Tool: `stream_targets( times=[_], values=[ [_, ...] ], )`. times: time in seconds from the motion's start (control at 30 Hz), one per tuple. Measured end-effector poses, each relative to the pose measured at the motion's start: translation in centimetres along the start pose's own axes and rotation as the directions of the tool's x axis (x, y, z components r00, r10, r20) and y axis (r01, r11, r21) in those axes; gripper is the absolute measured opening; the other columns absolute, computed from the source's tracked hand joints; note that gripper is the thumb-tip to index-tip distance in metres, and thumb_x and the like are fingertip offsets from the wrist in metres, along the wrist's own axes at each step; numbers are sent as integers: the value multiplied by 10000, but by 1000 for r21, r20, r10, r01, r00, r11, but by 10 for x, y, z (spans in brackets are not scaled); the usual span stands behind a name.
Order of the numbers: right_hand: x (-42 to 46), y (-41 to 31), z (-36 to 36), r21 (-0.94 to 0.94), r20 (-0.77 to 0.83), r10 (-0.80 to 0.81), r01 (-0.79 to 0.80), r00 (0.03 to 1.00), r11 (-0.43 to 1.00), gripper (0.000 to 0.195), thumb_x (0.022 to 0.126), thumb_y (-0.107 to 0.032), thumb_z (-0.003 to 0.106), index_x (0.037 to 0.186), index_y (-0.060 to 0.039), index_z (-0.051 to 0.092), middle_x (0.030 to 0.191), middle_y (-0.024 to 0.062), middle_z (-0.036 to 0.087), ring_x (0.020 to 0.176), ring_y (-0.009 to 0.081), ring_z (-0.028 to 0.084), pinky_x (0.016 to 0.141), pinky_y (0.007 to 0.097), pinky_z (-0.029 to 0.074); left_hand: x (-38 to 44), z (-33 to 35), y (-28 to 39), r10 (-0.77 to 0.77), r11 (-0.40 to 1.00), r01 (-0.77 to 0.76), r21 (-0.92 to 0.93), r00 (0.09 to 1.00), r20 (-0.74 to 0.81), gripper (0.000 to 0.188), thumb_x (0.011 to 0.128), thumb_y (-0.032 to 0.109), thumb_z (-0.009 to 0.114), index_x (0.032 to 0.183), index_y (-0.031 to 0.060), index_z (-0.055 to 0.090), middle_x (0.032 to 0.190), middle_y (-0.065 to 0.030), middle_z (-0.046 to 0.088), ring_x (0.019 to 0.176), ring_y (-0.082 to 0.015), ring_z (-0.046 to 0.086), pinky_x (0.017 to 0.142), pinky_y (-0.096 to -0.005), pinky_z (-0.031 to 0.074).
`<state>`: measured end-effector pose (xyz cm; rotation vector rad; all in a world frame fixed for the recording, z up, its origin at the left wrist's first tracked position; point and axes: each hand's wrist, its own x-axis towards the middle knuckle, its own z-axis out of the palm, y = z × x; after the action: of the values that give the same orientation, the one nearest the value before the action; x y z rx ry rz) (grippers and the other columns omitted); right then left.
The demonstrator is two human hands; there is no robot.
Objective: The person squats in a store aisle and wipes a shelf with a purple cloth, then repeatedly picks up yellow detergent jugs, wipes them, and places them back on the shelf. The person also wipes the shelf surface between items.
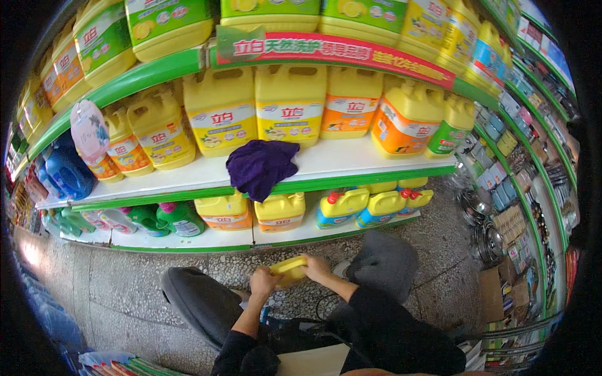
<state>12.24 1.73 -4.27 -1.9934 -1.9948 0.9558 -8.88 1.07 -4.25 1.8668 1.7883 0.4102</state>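
Low between my knees is a yellow plastic jug (288, 267), seen mostly by its top and handle; its lower part is hard to make out. On its left end my left hand (263, 283) is closed, and my right hand (316, 269) grips the right end. Ahead, a crumpled dark purple cloth (261, 165) hangs partly over the front edge of the middle shelf (329, 164). Yellow detergent jugs (289, 110) with printed labels stand upright behind it.
The bottom shelf (183, 240) holds green bottles (181, 218), yellow jugs (280, 214) and red-capped bottles (341, 207). Above runs another shelf with a red sign strip (338, 49). Racks of small goods (510, 188) and metal pans (487, 242) line the right side. Speckled floor (131, 291) lies around my legs.
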Motion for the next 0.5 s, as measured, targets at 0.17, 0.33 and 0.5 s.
stream_targets(
  times=[0.17,0.33,0.5],
  values=[
    [-70,9,-51,214,-609,29,129,793,968,393,765,-45,593,1157,-27,561,784,126,653,706,232,641,657,343,511,-25,-39,94,384,921,-389,5,908,-166,442,667,422,767,840,32,649,904,-94,649,640,-289,646,549,-387,523],
    [-89,-14,-145,397,-893,162,566,420,723,262,747,6,570,1009,11,567,942,119,636,869,210,615,797,325,481,-3,-110,200,534,806,-588,-65,770,-350,419,656,408,772,792,38,633,852,-71,594,613,-277,623,531,-396,507],
    [-103,-63,-274,302,-953,150,764,265,570,197,793,23,535,989,21,556,977,83,609,900,151,565,822,296,451,14,-200,300,656,621,-783,39,492,-572,409,626,387,775,736,36,597,846,-75,561,701,-274,617,557,-388,501]
  ],
)
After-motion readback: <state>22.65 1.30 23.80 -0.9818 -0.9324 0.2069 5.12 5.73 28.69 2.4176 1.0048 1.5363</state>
